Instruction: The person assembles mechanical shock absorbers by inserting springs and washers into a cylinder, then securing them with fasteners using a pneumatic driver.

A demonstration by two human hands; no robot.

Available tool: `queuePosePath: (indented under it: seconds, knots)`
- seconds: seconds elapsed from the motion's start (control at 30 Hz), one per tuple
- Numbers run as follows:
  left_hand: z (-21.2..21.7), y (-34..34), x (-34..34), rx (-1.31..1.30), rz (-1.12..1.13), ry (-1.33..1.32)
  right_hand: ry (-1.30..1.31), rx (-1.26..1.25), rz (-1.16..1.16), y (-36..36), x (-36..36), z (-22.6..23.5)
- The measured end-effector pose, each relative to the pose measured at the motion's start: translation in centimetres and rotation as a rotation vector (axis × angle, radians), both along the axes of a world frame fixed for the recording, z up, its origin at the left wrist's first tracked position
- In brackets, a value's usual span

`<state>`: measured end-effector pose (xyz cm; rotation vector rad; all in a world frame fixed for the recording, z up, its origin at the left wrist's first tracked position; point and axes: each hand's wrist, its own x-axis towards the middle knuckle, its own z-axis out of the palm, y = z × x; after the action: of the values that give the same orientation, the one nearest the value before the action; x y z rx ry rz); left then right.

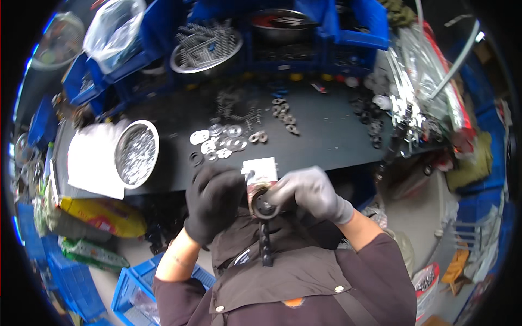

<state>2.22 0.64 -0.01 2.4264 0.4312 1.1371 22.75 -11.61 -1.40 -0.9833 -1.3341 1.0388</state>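
In front of my body, at the bench's near edge, is a round black part (263,205) with a dark centre. A black ribbed handle (265,244) extends from it toward me. My right hand (311,191), in a grey glove, is closed, its fingertips at the part's upper right rim; anything pinched there is hidden. Left of the part, my left hand (215,198) in a black glove is curled closed and slightly blurred. What its fingers hold cannot be made out. A white piece (261,169) lies just beyond, between the hands.
Silver washers (220,140), small rings (284,115) and dark springs (231,103) lie across the dark bench (321,144). A white bowl (156,157) of small metal parts stands left. Behind are blue bins (359,38) and a bowl of springs (204,68); metal rods (402,98) lie right.
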Motion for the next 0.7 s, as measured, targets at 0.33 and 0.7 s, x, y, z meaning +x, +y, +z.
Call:
queuePosePath:
  seconds: [0.33, 0.7]
  knots:
    - [1.1, -2.9, -0.8, 0.368, -0.162, 0.23, -1.269, -0.096, -1.319, -2.7, 12.0, -6.1]
    - [0.4, -3.6, -1.2, 0.585, -0.08, 0.28, -1.316, -0.047, -1.516, -0.5, 16.1, -7.1]
